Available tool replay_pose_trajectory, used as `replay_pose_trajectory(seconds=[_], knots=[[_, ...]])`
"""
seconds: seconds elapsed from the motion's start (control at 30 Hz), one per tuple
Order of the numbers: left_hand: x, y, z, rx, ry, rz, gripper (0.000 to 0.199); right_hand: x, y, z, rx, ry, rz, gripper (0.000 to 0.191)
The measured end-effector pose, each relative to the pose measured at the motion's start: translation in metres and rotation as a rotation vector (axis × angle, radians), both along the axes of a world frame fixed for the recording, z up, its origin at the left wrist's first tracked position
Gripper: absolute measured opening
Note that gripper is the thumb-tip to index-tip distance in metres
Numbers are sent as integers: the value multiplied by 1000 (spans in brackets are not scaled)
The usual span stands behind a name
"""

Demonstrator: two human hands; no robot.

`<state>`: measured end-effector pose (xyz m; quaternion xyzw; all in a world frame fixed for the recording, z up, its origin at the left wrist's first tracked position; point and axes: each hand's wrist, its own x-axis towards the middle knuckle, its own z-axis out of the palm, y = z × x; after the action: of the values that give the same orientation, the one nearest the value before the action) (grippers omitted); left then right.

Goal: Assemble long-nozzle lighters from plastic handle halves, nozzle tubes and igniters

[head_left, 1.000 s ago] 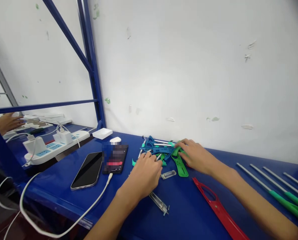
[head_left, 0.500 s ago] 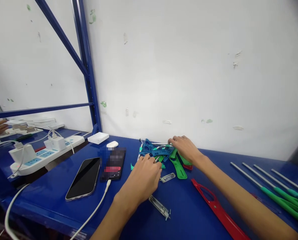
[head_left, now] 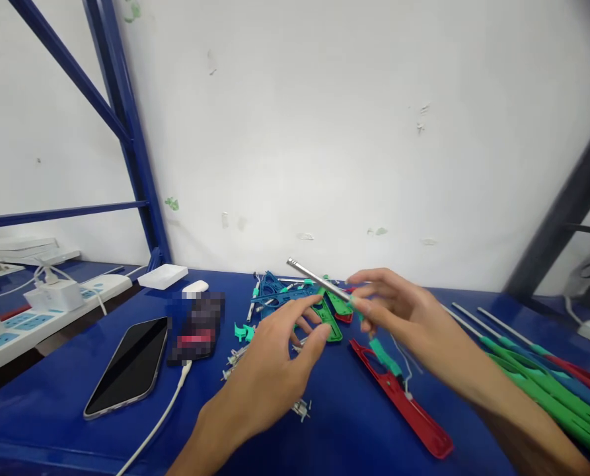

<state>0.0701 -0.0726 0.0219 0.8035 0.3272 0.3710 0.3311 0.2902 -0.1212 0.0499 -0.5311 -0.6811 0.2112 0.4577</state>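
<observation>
My right hand pinches a metal rod at its teal end, and the rod slants up to the left in the air. A teal piece with thin white wires hangs below that hand, over a red plastic part on the table. My left hand is raised over the table, thumb and fingers apart with nothing between them. Behind it lies a pile of blue parts and green parts. Small clear and metal pieces lie beside and under my left hand.
On the left of the blue table are a black phone, a second phone with a white cable, a white box and a power strip. Several rods with coloured handles lie at the right.
My right hand has come back from the pile with the metal rod lifted in it. My left hand has opened and turned. The view has shifted to the right.
</observation>
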Motion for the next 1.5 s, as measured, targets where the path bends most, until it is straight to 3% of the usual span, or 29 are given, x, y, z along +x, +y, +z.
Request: replay_pose_trajectory(seconds=[0.1, 0.23, 0.3, 0.43, 0.5, 0.63, 0.73, 0.93, 1.03, 1.17, 1.27, 1.5], knots=[[7, -13, 5, -178, -200, -88, 43, -16, -16, -10, -140, 269, 88, 35], [17, -11, 0, -276, -400, -154, 29, -29, -20, -17, -158, 345, 81, 36], [22, -6, -5, -345, -494, -157, 27, -27, -20, -20, -101, 274, -8, 36], [25, 1, -12, -465, -602, -104, 26, 0, -27, -36, 74, -96, -403, 34], [25, 0, -12, -491, -629, -85, 27, 19, -34, -51, 14, -287, -516, 35], [24, -4, -9, -522, -678, -117, 23, 44, -45, -85, -169, -432, -455, 39], [23, -6, -6, -536, -686, -130, 22, 44, -44, -98, -216, -480, -327, 41], [21, -4, -1, -567, -701, -133, 25, 43, -37, -94, -230, -524, -122, 45], [19, -2, 0, -577, -702, -127, 27, 47, -39, -91, -242, -548, -166, 53], [18, 0, -1, -581, -697, -114, 29, 50, -45, -88, -287, -602, -239, 43], [18, 0, -1, -577, -693, -123, 27, 50, -49, -82, -318, -630, -297, 48], [16, 2, 2, -567, -698, -107, 29, 67, -47, -78, -279, -637, -425, 42]])
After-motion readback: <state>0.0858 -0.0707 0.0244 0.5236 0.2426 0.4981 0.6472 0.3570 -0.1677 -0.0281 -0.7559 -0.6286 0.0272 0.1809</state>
